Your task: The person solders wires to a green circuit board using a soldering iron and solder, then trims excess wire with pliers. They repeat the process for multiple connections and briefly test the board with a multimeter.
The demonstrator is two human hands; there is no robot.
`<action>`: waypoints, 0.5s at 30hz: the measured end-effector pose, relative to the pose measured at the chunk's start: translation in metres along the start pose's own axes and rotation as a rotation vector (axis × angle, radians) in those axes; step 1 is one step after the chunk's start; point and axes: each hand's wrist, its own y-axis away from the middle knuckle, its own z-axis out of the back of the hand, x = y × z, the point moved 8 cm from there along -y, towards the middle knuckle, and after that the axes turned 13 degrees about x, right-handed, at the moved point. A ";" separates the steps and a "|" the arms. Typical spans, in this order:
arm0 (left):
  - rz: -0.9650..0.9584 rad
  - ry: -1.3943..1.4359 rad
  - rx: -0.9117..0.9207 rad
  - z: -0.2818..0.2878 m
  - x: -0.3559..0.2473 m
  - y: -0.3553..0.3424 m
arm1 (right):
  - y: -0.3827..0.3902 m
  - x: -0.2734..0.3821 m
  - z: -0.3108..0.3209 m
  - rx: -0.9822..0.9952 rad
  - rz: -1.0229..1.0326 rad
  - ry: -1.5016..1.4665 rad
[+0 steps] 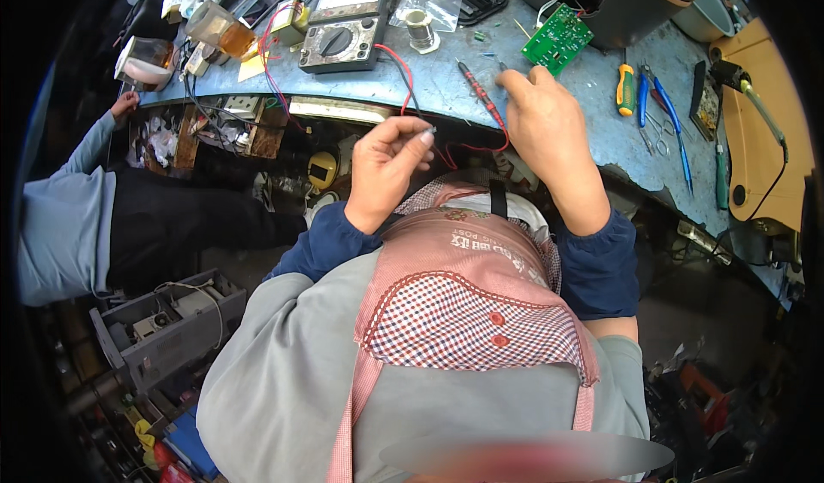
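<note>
My left hand [386, 167] is raised just off the bench's front edge, its thumb and forefinger closed on a small grey piece [432, 129] too tiny to name. Over the blue benchtop, my right hand [549, 127] has its fingers bent and pinched together at the surface. What they hold, if anything, cannot be made out. Just left of that hand lies a red test probe [482, 94], its lead hanging over the edge. A green circuit board [560, 38] with wires leans beyond the right hand, against a dark housing [631, 2]. Small parts [481, 35] are scattered near it.
An analog multimeter [343, 32] and a solder spool [421, 30] stand at the back. To the right lie a yellow-green screwdriver [626, 90], blue-handled pliers [665, 105] and a tan case [777, 131]. Another person's hand [125, 103] touches the bench's left end.
</note>
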 end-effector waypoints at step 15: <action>-0.222 0.002 -0.012 0.004 -0.044 -0.015 | 0.011 0.039 0.019 0.244 0.322 -0.087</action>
